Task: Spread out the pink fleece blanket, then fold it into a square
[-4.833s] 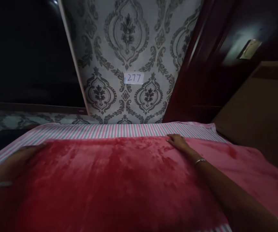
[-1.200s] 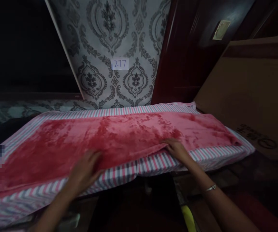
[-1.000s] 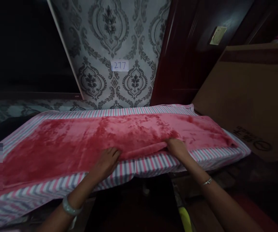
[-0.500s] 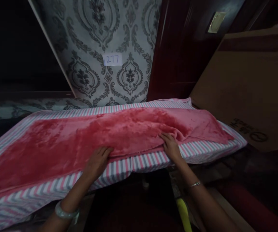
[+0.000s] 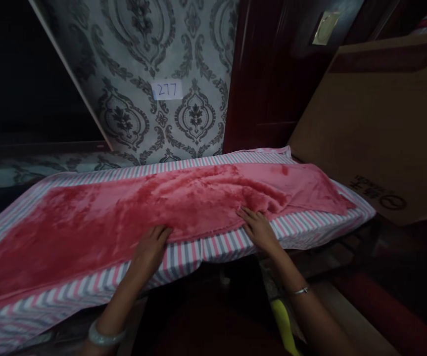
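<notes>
A long pink-red plush blanket (image 5: pixel 87 222) lies folded lengthwise over a striped cloth (image 5: pixel 220 244). My left hand (image 5: pixel 152 249) rests on its front edge left of the middle, fingers stretched out on the pile. Farther right, my right hand (image 5: pixel 260 230) touches the same edge, its fingers apart and flat on the fabric. Soft wrinkles run through the blanket beside and beyond my right hand. The undersides of both hands are hidden.
A large cardboard box (image 5: pixel 380 123) stands at the right end. Behind are a patterned wall with a paper label (image 5: pixel 167 89) reading 277, a dark red door (image 5: pixel 265 74) and a dark screen (image 5: pixel 31 84). A yellow-green object (image 5: pixel 283 324) shows below my right forearm.
The blanket's upper layer has come toward me along the front edge, covering the lower layer between my hands. My right hand has shifted slightly left. The wrinkles near it have changed shape.
</notes>
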A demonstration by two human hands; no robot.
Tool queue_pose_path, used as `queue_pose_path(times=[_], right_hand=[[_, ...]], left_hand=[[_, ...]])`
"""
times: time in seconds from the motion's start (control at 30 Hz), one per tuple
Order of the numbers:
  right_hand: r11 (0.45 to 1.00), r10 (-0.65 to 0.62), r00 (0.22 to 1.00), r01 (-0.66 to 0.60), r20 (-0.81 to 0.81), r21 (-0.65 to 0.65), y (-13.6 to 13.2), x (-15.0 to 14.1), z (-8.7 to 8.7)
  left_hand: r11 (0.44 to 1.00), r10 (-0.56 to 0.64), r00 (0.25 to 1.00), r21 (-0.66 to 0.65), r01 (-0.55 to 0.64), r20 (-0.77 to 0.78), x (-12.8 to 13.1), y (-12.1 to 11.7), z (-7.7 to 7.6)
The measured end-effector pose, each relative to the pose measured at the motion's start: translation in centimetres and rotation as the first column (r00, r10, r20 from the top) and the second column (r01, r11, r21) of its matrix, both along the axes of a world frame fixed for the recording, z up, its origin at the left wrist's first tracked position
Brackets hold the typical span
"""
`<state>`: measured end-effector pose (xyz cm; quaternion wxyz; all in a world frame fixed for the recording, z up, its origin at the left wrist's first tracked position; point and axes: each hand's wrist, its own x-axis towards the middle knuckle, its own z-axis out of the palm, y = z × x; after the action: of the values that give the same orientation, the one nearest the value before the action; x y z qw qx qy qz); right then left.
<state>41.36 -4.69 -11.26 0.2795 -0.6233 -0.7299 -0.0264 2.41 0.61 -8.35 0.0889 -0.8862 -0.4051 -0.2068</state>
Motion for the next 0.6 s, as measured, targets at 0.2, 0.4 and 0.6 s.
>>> queue_pose_path(times=[0.2,0.4,0.6], right_hand=[[0.986,0.023,0.995,-0.006,-0.100,0.166,-0.8,1.9,1.0],[0.986,0.087,0.995,-0.080,-0.043,0.145,-3.2,2.3,-0.9],[0.993,-0.048,0.997,0.054,-0.062,0.103,-5.1,0.6,0.5]], left_hand=[[0.996,-0.067,0.993,0.060,0.062,0.095,-0.5,-1.1,2.2],[0.998,-0.059,0.996,-0.032,0.061,0.063,-1.0,-2.5,0.4],[0.999,-0.028,0.995,0.033,0.025,0.091,-1.2,-2.7,-1.7]])
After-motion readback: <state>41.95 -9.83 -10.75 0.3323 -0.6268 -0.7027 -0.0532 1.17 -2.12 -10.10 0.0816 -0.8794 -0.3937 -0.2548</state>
